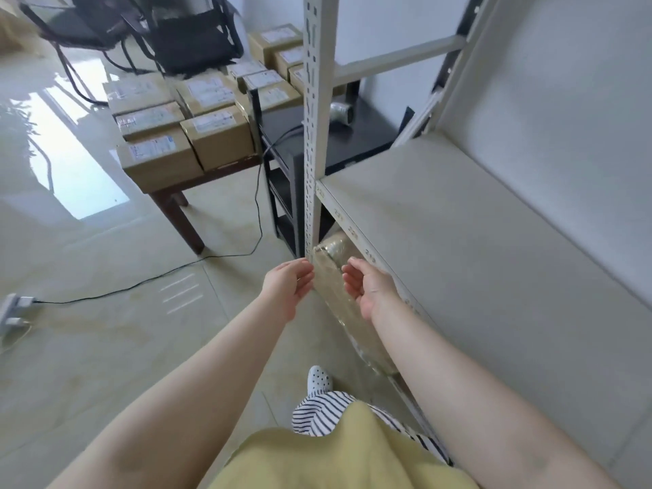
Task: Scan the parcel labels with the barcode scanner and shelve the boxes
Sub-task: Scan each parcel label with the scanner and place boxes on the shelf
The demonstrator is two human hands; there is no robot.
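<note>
My left hand [289, 285] and my right hand [367, 287] hover side by side in front of the grey metal shelf [458, 248], palms facing each other, fingers relaxed, holding nothing. Between and below them, on a lower shelf level, lies a tape-wrapped parcel [330, 273], partly hidden by the shelf edge. Several labelled cardboard boxes [176, 125] sit on a low dark wooden table [183, 213] at the upper left. A silvery device [342, 112], possibly the scanner, lies on a black stand [352, 135]; it is blurred.
The shelf's perforated upright post [315, 135] rises just past my hands. A black cable [176, 270] crosses the tiled floor to a power strip [14, 308]. Black chairs [141, 33] stand at the back. My foot [319, 379] is near the shelf's base.
</note>
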